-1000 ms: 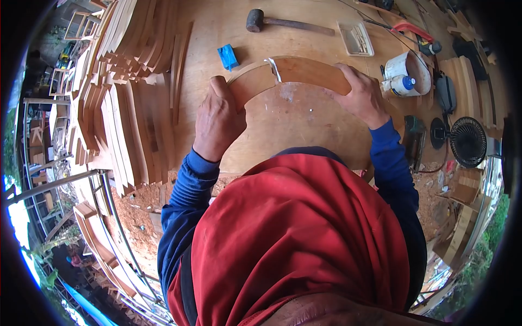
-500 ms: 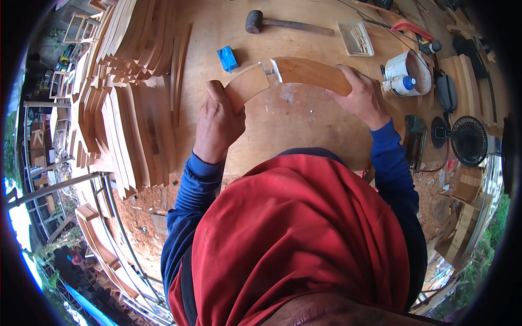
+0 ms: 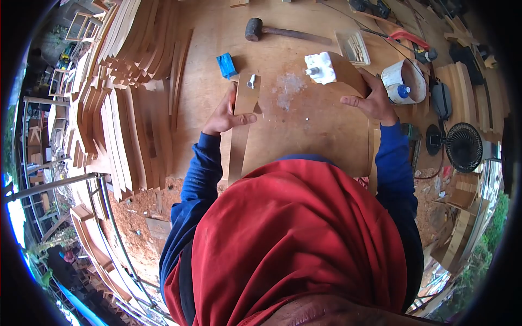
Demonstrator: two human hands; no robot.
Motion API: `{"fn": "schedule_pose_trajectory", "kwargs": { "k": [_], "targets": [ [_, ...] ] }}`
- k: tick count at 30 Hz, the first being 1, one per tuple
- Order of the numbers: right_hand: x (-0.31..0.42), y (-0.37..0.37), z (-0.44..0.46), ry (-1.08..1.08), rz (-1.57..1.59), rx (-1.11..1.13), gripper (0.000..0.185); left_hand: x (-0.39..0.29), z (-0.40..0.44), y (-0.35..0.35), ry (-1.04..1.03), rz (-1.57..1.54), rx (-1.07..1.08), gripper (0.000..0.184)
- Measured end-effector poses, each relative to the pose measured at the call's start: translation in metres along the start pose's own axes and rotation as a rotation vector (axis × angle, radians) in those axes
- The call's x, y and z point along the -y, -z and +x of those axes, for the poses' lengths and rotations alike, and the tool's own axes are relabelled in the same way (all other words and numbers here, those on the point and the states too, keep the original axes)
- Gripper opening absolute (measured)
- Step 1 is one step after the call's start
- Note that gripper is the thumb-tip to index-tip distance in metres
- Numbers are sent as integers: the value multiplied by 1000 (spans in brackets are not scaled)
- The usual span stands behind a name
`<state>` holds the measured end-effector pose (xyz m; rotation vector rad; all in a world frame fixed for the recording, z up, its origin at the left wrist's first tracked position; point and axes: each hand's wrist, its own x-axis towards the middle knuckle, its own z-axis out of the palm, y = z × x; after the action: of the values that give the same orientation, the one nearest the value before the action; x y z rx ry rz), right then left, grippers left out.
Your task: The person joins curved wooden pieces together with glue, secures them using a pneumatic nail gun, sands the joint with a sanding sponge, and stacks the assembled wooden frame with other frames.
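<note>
My left hand (image 3: 225, 115) is closed around a curved wooden piece (image 3: 247, 98), its end face turned up. On that end is a small round whitish spot (image 3: 251, 81); whether peg or hole, I cannot tell. My right hand (image 3: 372, 100) grips a second curved wooden piece (image 3: 348, 73), thumb on the near side. White glue (image 3: 321, 66) coats this piece's end, and a short peg (image 3: 312, 70) sticks out of it. The two pieces are apart, with the wooden tabletop (image 3: 299, 122) showing between them.
Beyond the hands lie a rubber mallet (image 3: 253, 30), a blue block (image 3: 226, 65) and a white tray (image 3: 360, 58) of small dowels. To the right stand a white bucket (image 3: 416, 81), a blue-capped bottle (image 3: 403, 92) and a fan (image 3: 464, 146). Shaped boards (image 3: 130, 130) are stacked at left.
The two curved pieces have moved apart from their end-to-end position. Both have been turned so that their end faces show, the right one with its glue and peg.
</note>
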<state>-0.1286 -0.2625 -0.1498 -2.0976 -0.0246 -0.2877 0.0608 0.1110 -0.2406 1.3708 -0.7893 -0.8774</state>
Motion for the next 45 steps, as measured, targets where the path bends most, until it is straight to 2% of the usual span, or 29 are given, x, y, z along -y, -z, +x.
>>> {"fn": "schedule_pose_trajectory", "kwargs": {
  "k": [2, 3, 5, 7, 11, 13, 14, 16, 19, 22, 24, 25, 28, 30, 32, 33, 36, 38, 39, 42, 43, 45],
  "targets": [
    [-7, 5, 6, -73, 239, 86, 74, 21, 14, 7, -30, -65, 112, 84],
    [-17, 8, 9, -87, 301, 131, 77, 40, 19, 6, 10, -125, 80, 89],
    [-38, 15, 15, -121, 422, 218, 81, 112, 38, 13, 38, 44, -29, 90],
    [-38, 19, 19, -113, 553, 281, 81, 85, 50, -12, 121, -14, 51, 85],
    [-56, 35, 17, -42, 728, 335, 92, 112, 67, -24, 306, 272, 120, 68],
    [-73, 40, 14, 2, 776, 354, 99, 107, 68, -36, 203, 605, 57, 73],
    [-81, 45, 11, -6, 808, 338, 97, 104, 69, -39, 148, 768, 16, 75],
    [-78, 41, 8, -24, 885, 306, 93, 112, 73, -31, 192, 853, 18, 79],
    [-88, 52, 13, 98, 894, 433, 100, 145, 73, -14, 203, 865, 59, 80],
    [-82, 60, 11, 85, 908, 416, 102, 164, 67, -13, 142, 880, 24, 94],
    [-77, 62, 5, 36, 923, 353, 101, 149, 53, -25, 47, 941, -158, 103],
    [-75, 64, 1, 8, 934, 320, 100, 137, 57, -32, 85, 1142, -155, 112],
    [-107, 70, -9, -26, 873, 193, 93, 61, 58, -74, -172, 968, -409, 93],
    [-101, 77, -13, -36, 846, 149, 87, 19, 68, -97, -203, 791, -352, 90],
    [-62, 81, -11, -6, 794, 113, 83, -31, 81, -126, -191, 539, -261, 90],
    [-39, 81, -12, 33, 748, 67, 80, -44, 87, -139, -211, 483, -229, 84],
    [7, 92, -10, 104, 578, -71, 73, -50, 120, -171, -401, 316, -102, 84],
    [17, 113, -10, 80, 426, -168, 68, -51, 148, -190, -451, 205, -27, 83],
    [35, 117, -4, 170, 254, -281, 55, -50, 157, -197, -477, 150, 13, 83],
    [80, 141, -1, 355, -321, -330, 40, -50, 170, -209, -474, 55, 73, 76],
    [99, 140, 2, 406, -359, -340, 31, -51, 172, -210, -474, 34, 65, 73],
    [132, 143, 6, 444, -532, -236, 28, -49, 172, -211, -464, -10, 45, 67]
  ]
}}
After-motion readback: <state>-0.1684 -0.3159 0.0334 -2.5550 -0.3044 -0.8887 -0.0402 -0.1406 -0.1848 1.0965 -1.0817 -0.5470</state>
